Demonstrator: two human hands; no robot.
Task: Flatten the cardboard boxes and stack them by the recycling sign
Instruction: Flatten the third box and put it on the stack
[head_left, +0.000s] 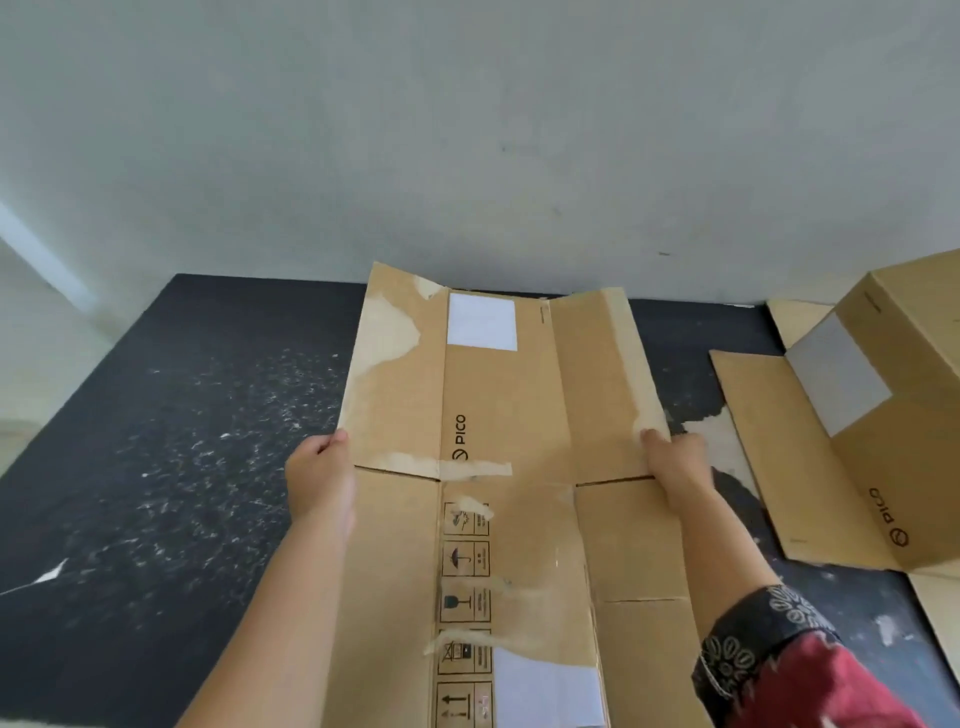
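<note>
flattened cardboard box (498, 395) lies centre on dark floor (171, 441), far end by wall | left hand (319, 480) grips its left edge | right hand (675, 465) grips its right edge | upright box (893, 415) at right

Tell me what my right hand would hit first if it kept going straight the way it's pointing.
Probably the wall. The right hand grips the box flap's edge and points forward along it; nothing else shows ahead, though depth is unclear.

2 hands (319, 480) (675, 467) grip flattened box (498, 395) — edges.
</note>
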